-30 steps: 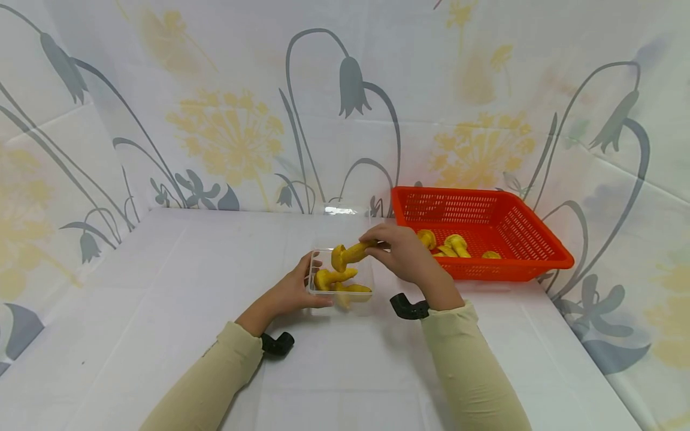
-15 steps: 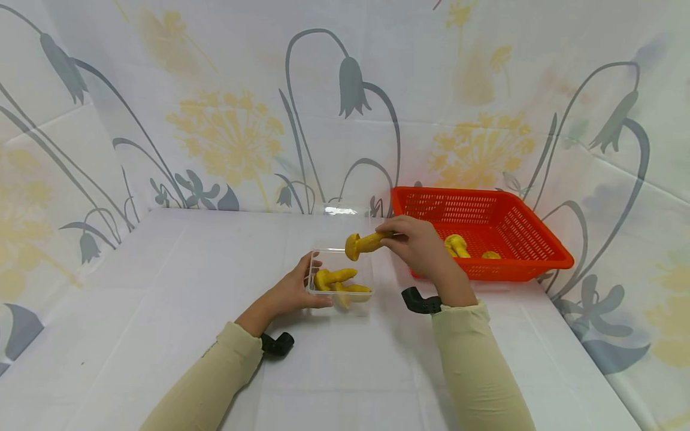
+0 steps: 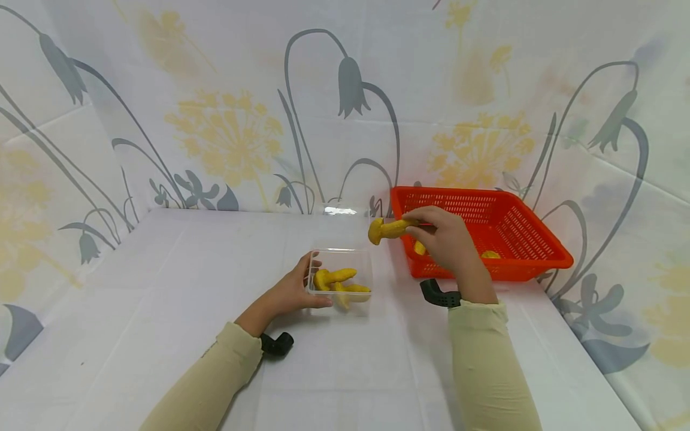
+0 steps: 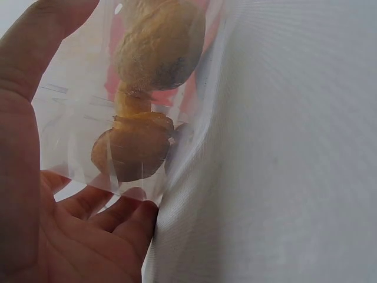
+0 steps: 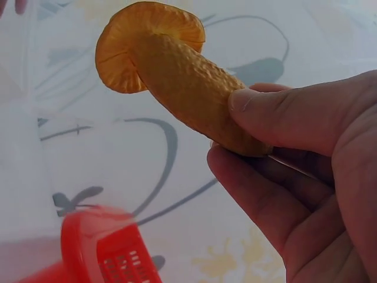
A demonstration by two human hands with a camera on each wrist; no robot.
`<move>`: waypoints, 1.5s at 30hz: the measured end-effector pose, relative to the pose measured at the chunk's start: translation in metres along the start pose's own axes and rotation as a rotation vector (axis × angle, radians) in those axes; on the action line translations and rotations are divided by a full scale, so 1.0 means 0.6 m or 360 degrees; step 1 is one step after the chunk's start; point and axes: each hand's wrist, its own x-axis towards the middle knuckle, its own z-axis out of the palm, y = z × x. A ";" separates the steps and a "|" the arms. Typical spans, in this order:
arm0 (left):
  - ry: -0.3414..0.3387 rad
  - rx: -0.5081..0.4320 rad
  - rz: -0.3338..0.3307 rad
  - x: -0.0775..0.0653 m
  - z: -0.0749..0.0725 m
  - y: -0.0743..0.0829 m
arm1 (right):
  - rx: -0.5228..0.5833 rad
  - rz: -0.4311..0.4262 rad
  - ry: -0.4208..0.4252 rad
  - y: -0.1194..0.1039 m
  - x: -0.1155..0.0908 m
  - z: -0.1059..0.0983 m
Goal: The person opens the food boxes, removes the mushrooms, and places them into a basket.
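Note:
My right hand [image 3: 444, 239] pinches a yellow mushroom [image 3: 390, 229] by its stem, above the near left corner of the red basket. In the right wrist view the mushroom [image 5: 182, 88] shows its wavy cap pointing away from the thumb and fingertips. On the white table stands a clear plastic box [image 3: 347, 258], gripped at its left side by my left hand [image 3: 293, 290], thumb in front and fingers behind. Yellow mushrooms [image 3: 335, 278] lie inside the box. Through its wall the left wrist view shows mushroom caps [image 4: 132, 153].
The red slotted basket [image 3: 480, 194] sits at the back right, with a few mushrooms [image 3: 490, 255] in it, partly hidden by my right hand. A clear lid [image 3: 345, 224] stands up behind the box. Flower-printed cloth [image 3: 232, 137] rises behind the table.
My right hand has carried the mushroom up and rightward, from over the box to the basket's left edge. My left hand and the box have stayed put.

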 end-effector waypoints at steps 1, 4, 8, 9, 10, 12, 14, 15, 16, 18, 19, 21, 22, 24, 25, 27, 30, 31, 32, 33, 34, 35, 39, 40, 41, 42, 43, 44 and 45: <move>-0.0001 0.0000 -0.0001 0.000 0.000 0.000 | -0.0001 0.0009 0.0016 0.003 0.000 -0.002; -0.0002 0.0001 -0.0003 -0.001 0.000 0.002 | -0.0006 0.0040 0.0057 0.010 -0.001 -0.007; 0.0000 0.0005 -0.0005 -0.002 0.000 0.002 | 0.0001 0.0075 0.0090 0.019 -0.001 -0.012; 0.0001 0.0007 -0.0004 -0.002 0.000 0.001 | 0.0002 0.0078 0.0093 0.022 -0.002 -0.014; 0.0001 0.0006 -0.0004 -0.001 0.000 0.001 | 0.0000 0.0086 0.0095 0.023 -0.003 -0.016; 0.0001 0.0002 -0.0001 -0.001 0.000 0.000 | 0.0006 0.0102 0.0107 0.026 -0.004 -0.019; 0.0002 -0.0002 -0.0002 -0.001 0.000 0.001 | 0.0011 0.0126 0.0113 0.030 -0.006 -0.023; 0.0002 -0.0006 -0.0003 -0.001 0.000 0.002 | 0.0016 0.0137 0.0120 0.031 -0.006 -0.025; 0.0001 -0.0008 -0.0004 -0.002 0.000 0.002 | 0.0021 0.0146 0.0129 0.033 -0.007 -0.027; 0.0000 -0.0006 -0.0008 -0.002 -0.001 0.004 | 0.0034 0.0165 0.0148 0.038 -0.008 -0.031; 0.0001 -0.0003 -0.0009 -0.003 -0.001 0.004 | 0.0036 0.0175 0.0158 0.040 -0.009 -0.033; -0.0001 0.0002 -0.0010 -0.002 -0.001 0.004 | 0.0037 0.0194 0.0178 0.042 -0.010 -0.036; 0.0000 0.0004 -0.0008 -0.003 -0.001 0.004 | 0.0043 0.0206 0.0185 0.044 -0.011 -0.038; 0.0000 0.0006 -0.0006 -0.002 -0.001 0.004 | 0.0060 0.0230 0.0197 0.046 -0.013 -0.042; 0.0001 0.0007 -0.0005 -0.002 -0.001 0.003 | 0.0057 0.0243 0.0199 0.048 -0.013 -0.044; 0.0002 0.0006 -0.0008 -0.003 -0.001 0.003 | 0.0075 0.0266 0.0203 0.052 -0.014 -0.046; 0.0004 0.0006 -0.0008 -0.002 0.000 0.002 | 0.0080 0.0302 0.0204 0.059 -0.016 -0.050; 0.0005 0.0006 -0.0013 -0.002 0.001 0.001 | 0.0081 0.0311 0.0205 0.062 -0.017 -0.051; 0.0005 0.0004 -0.0014 -0.002 0.001 0.000 | 0.0082 0.0315 0.0210 0.065 -0.017 -0.052; 0.0004 0.0006 -0.0013 -0.001 0.002 -0.001 | 0.0078 0.0324 0.0212 0.068 -0.017 -0.052; 0.0004 0.0006 -0.0015 -0.001 0.002 -0.001 | 0.0076 0.0335 0.0214 0.072 -0.017 -0.053; 0.0003 0.0008 -0.0013 0.000 0.002 -0.002 | 0.0076 0.0344 0.0219 0.075 -0.018 -0.053; 0.0001 -0.0001 -0.0008 0.000 0.002 -0.002 | 0.0066 0.0390 0.0221 0.089 -0.019 -0.055; 0.0001 -0.0003 -0.0007 0.000 0.002 -0.002 | 0.0063 0.0400 0.0221 0.092 -0.020 -0.055; 0.0000 -0.0007 -0.0004 -0.001 0.002 -0.002 | 0.0058 0.0409 0.0220 0.096 -0.020 -0.056; -0.0001 -0.0011 -0.0007 0.000 0.002 -0.002 | 0.0054 0.0420 0.0219 0.098 -0.021 -0.056; -0.0002 -0.0010 -0.0005 0.000 0.002 -0.002 | 0.0047 0.0428 0.0218 0.101 -0.021 -0.057; -0.0002 -0.0009 -0.0003 0.000 0.002 -0.002 | 0.0046 0.0439 0.0219 0.104 -0.022 -0.057; -0.0002 -0.0009 -0.0003 0.000 0.002 -0.002 | 0.0042 0.0450 0.0222 0.106 -0.022 -0.057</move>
